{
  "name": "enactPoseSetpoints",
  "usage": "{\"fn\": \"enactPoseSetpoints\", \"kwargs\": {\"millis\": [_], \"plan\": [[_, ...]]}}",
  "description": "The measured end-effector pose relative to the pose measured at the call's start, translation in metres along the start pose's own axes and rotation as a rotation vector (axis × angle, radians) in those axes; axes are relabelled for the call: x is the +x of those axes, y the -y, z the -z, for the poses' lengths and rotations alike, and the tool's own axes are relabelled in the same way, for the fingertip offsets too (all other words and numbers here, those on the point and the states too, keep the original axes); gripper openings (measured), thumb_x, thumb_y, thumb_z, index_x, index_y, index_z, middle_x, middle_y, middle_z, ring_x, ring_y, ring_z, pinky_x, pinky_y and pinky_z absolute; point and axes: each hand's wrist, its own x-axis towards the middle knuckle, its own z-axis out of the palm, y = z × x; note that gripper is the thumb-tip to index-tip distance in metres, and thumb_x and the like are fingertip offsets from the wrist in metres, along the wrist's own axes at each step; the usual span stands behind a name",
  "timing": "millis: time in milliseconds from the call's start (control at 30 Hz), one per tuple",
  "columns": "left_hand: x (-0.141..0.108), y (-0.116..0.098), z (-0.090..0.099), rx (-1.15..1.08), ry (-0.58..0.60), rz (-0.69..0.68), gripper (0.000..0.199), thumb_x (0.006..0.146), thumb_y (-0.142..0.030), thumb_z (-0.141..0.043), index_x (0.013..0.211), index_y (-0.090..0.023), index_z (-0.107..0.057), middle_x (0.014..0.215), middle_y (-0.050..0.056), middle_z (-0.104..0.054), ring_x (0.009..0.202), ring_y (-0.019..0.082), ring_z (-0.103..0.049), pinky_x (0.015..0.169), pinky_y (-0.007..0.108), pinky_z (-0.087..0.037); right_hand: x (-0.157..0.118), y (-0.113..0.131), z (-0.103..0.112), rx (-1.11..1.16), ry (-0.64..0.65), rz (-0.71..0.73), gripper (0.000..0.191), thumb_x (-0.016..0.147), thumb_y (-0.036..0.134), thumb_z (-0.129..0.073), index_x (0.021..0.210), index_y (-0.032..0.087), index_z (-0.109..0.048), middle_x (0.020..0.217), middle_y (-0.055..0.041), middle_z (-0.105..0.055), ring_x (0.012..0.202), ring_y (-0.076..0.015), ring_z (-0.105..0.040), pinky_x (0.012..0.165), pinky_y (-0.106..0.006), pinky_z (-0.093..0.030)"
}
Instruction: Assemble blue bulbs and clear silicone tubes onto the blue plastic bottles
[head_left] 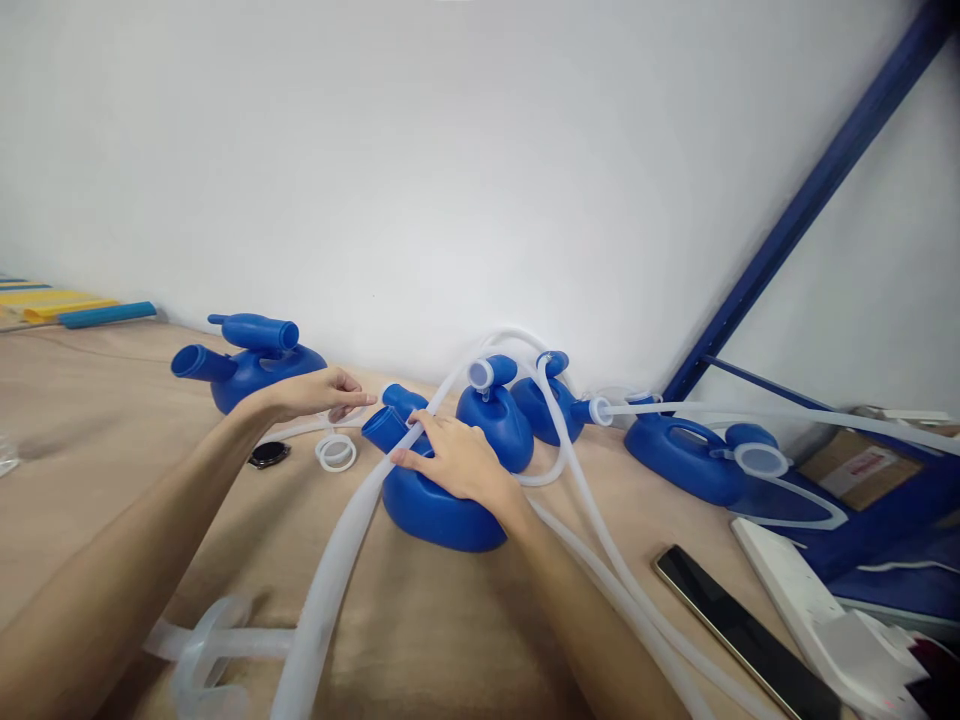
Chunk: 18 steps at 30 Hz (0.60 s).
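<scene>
A blue plastic urinal bottle stands on the table in front of me, its round open neck tilted up to the left. My right hand lies over the top of this bottle. Its thumb and forefinger close on a translucent white tube that runs past the neck towards me. Just left of the neck, my left hand is closed with its fingers curled; whatever they may hold is too small to make out. White rings lie on the table below it.
More blue urinal bottles stand at left, behind and right, some with white tubes and caps. A watch face, a phone, a power strip and a translucent plastic clip lie about. A white wall rises behind.
</scene>
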Motion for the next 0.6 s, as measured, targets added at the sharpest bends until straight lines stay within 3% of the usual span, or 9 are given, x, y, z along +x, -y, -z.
{"fn": "enactPoseSetpoints", "kwargs": {"millis": [100, 200, 300, 433, 600], "plan": [[0.000, 0.015, 0.010, 0.247, 0.042, 0.167, 0.050, 0.076, -0.065, -0.071, 0.059, -0.018, -0.065, 0.064, 0.007, -0.063, 0.067, 0.021, -0.057, 0.066, 0.031, -0.042, -0.001, -0.001, 0.008, 0.173, -0.001, -0.006, 0.057, 0.099, 0.073, -0.045, 0.136, 0.030, -0.052, 0.137, -0.0068, -0.066, 0.125, -0.0321, -0.062, 0.099, -0.049, -0.047], [0.006, 0.030, 0.008, 0.421, 0.098, 0.308, 0.046, 0.066, -0.065, -0.074, 0.065, -0.018, -0.071, 0.076, 0.012, -0.072, 0.076, 0.029, -0.066, 0.069, 0.034, -0.046, -0.005, 0.000, 0.023, 0.322, -0.129, 0.029, 0.050, 0.101, 0.068, -0.046, 0.130, 0.028, -0.054, 0.127, -0.0046, -0.067, 0.117, -0.0257, -0.064, 0.100, -0.043, -0.047], [0.012, 0.032, 0.003, 0.436, 0.071, 0.265, 0.059, 0.071, -0.072, -0.064, 0.090, -0.018, -0.078, 0.100, 0.015, -0.077, 0.095, 0.034, -0.069, 0.081, 0.037, -0.051, -0.017, 0.011, 0.044, 0.302, -0.317, 0.102, 0.051, 0.097, 0.067, -0.054, 0.127, 0.026, -0.057, 0.124, -0.0058, -0.066, 0.117, -0.0256, -0.061, 0.102, -0.041, -0.046], [0.004, -0.001, -0.001, 0.203, -0.070, 0.101, 0.082, 0.085, -0.081, -0.044, 0.129, -0.016, -0.069, 0.125, 0.015, -0.072, 0.114, 0.033, -0.066, 0.097, 0.038, -0.052, -0.036, 0.041, 0.063, 0.196, -0.410, 0.312, 0.058, 0.089, 0.067, -0.067, 0.127, 0.024, -0.062, 0.122, -0.0066, -0.069, 0.114, -0.0268, -0.059, 0.106, -0.044, -0.045], [-0.030, -0.074, -0.021, -0.355, -0.051, -0.134, 0.093, 0.092, -0.085, -0.030, 0.155, -0.019, -0.046, 0.128, 0.017, -0.070, 0.114, 0.033, -0.068, 0.093, 0.042, -0.056, -0.048, 0.075, 0.058, 0.041, -0.303, 0.456, 0.066, 0.078, 0.070, -0.077, 0.129, 0.029, -0.068, 0.129, -0.0038, -0.072, 0.131, -0.0317, -0.054, 0.118, -0.049, -0.038]]}}
